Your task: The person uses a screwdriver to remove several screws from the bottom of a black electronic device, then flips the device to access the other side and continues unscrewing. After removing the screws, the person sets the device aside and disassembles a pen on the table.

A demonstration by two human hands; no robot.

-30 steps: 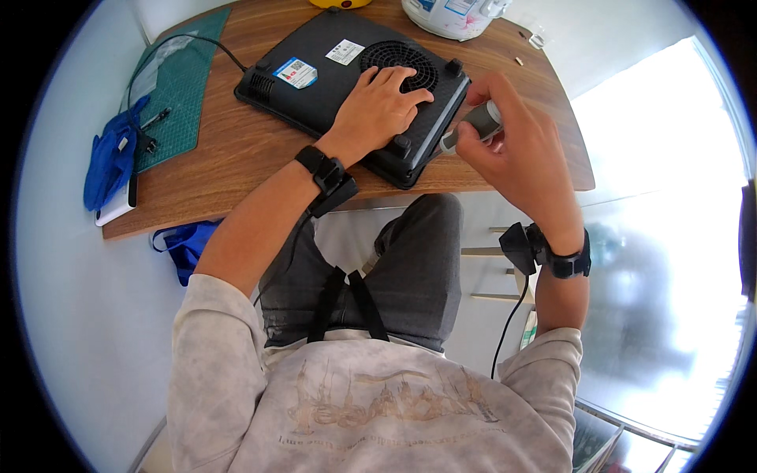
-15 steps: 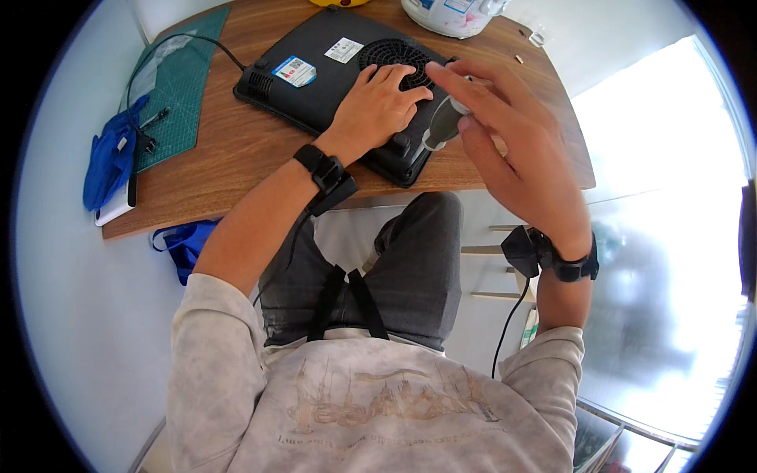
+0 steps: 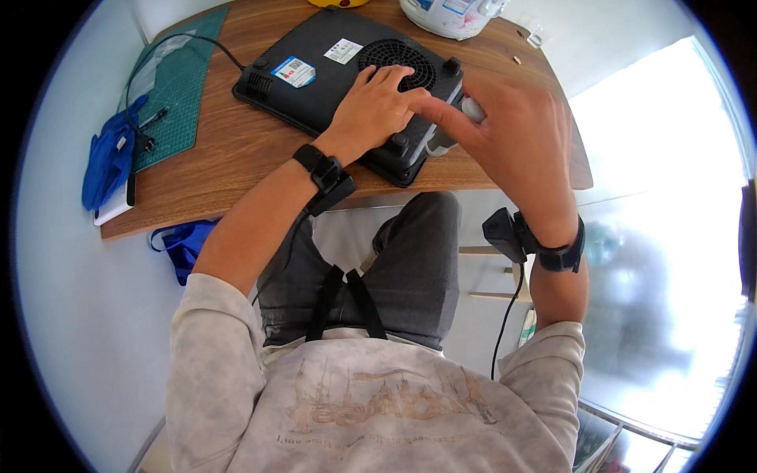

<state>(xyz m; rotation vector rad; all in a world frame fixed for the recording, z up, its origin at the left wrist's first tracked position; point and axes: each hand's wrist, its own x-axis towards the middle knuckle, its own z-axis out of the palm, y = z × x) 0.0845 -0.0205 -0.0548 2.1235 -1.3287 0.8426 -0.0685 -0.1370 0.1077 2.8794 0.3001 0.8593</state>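
Note:
A black induction cooker (image 3: pixel 327 93) lies upside down on the wooden table, its round fan grille (image 3: pixel 398 57) and rubber feet facing up. My left hand (image 3: pixel 377 110) rests on its underside below the grille, fingers spread and holding nothing. At the cooker's right edge, my right hand (image 3: pixel 524 130) is closed around a grey-and-white handheld tool (image 3: pixel 441 142). Most of that tool is hidden by my fingers, so its exact kind and whether its tip touches the cooker do not show. My right thumb points toward my left thumb and comes close to it.
The cooker's black cord (image 3: pixel 193 35) loops left over a green cutting mat (image 3: pixel 183 110) to a plug. A blue cloth bag (image 3: pixel 110 162) lies on a white object (image 3: pixel 118 206) at the table's left edge. A white appliance (image 3: pixel 453 17) stands at the back; small bits lie at the right.
My right hand has turned over and lowered around the grey-and-white tool, its back now facing up at the cooker's right edge. My left hand and the cooker stay in place.

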